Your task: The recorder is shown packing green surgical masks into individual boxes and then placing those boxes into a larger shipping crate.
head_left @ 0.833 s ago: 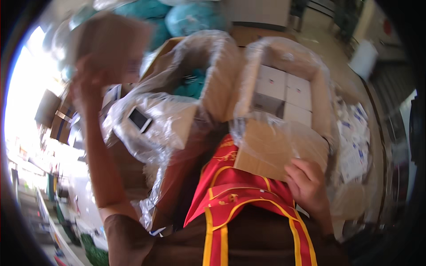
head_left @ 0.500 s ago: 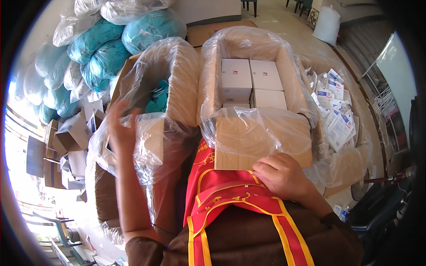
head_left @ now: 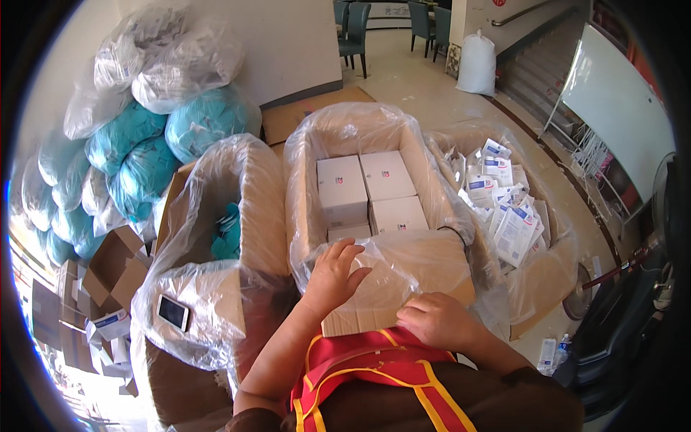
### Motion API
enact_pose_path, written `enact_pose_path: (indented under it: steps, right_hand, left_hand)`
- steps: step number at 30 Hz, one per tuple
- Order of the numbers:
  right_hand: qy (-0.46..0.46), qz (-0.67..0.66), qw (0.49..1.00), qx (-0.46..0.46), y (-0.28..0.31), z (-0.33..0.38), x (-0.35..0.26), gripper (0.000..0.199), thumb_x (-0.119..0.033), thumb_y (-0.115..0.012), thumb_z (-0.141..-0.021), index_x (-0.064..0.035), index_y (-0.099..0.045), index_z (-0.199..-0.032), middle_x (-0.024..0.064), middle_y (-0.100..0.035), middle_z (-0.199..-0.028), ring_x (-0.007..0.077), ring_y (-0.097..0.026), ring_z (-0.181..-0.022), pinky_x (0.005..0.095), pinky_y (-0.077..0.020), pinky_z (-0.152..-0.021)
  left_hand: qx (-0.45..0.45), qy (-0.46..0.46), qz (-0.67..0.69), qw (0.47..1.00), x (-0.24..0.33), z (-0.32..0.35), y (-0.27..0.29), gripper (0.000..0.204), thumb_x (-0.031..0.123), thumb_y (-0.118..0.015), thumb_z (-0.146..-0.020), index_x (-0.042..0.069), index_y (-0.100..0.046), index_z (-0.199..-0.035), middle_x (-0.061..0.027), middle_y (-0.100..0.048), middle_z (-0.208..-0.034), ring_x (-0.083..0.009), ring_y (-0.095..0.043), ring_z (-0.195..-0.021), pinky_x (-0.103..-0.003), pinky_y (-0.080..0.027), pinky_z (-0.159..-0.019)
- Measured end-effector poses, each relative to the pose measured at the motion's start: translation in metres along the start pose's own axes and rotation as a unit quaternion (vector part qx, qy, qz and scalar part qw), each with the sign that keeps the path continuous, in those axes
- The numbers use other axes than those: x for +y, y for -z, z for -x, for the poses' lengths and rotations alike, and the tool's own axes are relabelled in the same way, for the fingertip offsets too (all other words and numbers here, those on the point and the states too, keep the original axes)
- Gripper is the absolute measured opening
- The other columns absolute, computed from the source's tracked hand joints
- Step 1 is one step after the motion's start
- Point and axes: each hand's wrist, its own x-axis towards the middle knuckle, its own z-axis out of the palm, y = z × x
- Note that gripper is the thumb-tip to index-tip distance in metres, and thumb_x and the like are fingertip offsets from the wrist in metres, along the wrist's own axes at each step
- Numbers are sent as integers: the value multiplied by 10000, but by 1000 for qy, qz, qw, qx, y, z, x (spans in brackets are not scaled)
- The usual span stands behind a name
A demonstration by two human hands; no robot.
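Note:
My left hand (head_left: 333, 281) is over the folded-out cardboard flap (head_left: 385, 309) of the middle box, fingers spread and nothing in them. Clear plastic covers part of that flap. My right hand (head_left: 437, 322) is closed at the flap's near edge, its fingers curled; their tips are partly hidden. Inside the plastic-lined middle carton (head_left: 295, 209) stand several white boxes (head_left: 342, 183) in rows. A phone (head_left: 173, 312) lies on the plastic-covered flap of the left carton (head_left: 260, 216). That carton holds some teal pieces (head_left: 227, 234).
The right carton (head_left: 540, 299) holds many white printed packets (head_left: 515, 234). Clear bags of teal pieces (head_left: 147, 173) are piled at the far left, above opened small boxes (head_left: 111, 266). A white sack (head_left: 476, 63), chairs (head_left: 355, 39) and a whiteboard (head_left: 612, 101) stand farther back.
My left hand has moved right, from above the left carton's flap to the middle carton's flap. The phone now shows fully. My right hand stays at the flap's edge; the view has shifted.

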Motion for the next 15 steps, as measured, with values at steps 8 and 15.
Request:
enact_pose_path:
  steps: [8, 15]
  right_hand:
    - [-39, 89, 995, 5, 31, -66, 93, 68, -135, -621, -820, -83, -605, -779, 94, -561, -741, 292, -604, -729, 422, -491, -648]
    - [-149, 139, 971, -127, -21, -129, 251, 102, -150, -634, -851, -56, -665, -826, 135, -660, -878, 339, -643, -848, 440, -514, -743]
  left_hand:
    - [-48, 58, 83, 994, -54, -66, -45, 353, 236, -710, -852, 22, -612, -1116, -184, -618, -1148, -352, -612, -1031, -410, -503, -856]
    - [-205, 167, 134, 955, -89, -129, -94, 317, 271, -674, -875, -5, -655, -1030, -130, -682, -862, -237, -666, -786, -363, -519, -718]
